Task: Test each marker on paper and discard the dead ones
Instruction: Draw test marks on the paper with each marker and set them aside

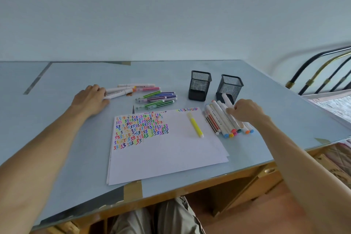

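Note:
A stack of white paper (171, 150) lies in front of me, its upper left filled with coloured zigzag test marks. A yellow marker (196, 127) lies capped on the sheet. My right hand (247, 111) pinches a white marker (228, 101) at the top of a pile of white-barrelled markers (226, 121) right of the paper. My left hand (91, 99) grips the ends of white markers (118, 92) at the far left. Striped thin markers (157, 99) lie above the paper.
Two black mesh pen cups (199, 85) (228, 88) stand behind the right-hand pile. The table's front edge (171, 194) runs close to my legs, its right edge near a metal bed frame (322, 70). A wall rises behind the table.

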